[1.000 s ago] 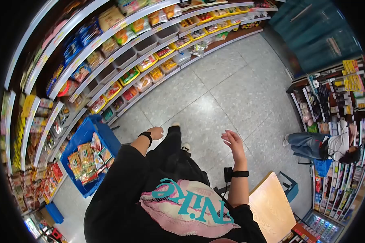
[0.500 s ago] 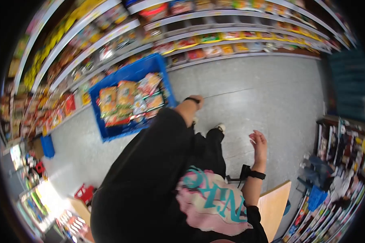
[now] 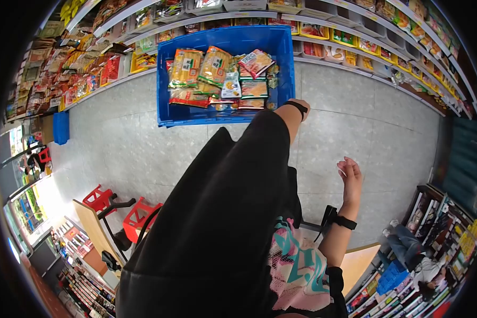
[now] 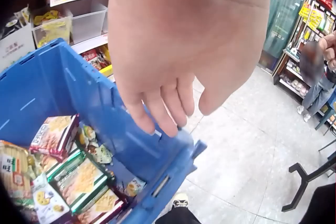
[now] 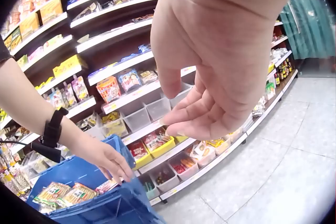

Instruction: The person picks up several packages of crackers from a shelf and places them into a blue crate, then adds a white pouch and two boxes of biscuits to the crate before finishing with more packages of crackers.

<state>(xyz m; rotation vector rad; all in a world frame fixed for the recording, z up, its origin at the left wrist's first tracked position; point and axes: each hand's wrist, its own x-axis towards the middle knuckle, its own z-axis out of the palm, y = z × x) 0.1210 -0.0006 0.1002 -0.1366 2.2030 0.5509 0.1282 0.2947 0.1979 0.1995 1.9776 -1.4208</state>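
Observation:
A blue plastic crate (image 3: 225, 38) holds several snack packets, among them clear-and-yellow bags (image 3: 215, 65), red-and-white packs (image 3: 256, 62) and a small white pouch (image 3: 231, 86). My left hand (image 3: 301, 106) hangs by the crate's near right corner, fingers loosely bent. In the left wrist view its fingertips overlap the crate's rim, and the palm (image 4: 184, 50) holds nothing. My right hand (image 3: 350, 172) is raised in the air farther right, over the floor, with relaxed, slightly bent fingers and nothing in them.
Curved store shelves (image 3: 350, 31) stocked with snacks run behind the crate. Red stools (image 3: 139, 218) and a wooden table (image 3: 96, 228) stand at lower left; another tabletop (image 3: 359, 265) lies beside my right forearm. Someone in jeans (image 3: 404, 244) is at the right shelves.
My view has swung left, so the crate has shifted from the left side to the upper middle. My left hand has come up to the crate's corner; the right stays raised, holding nothing.

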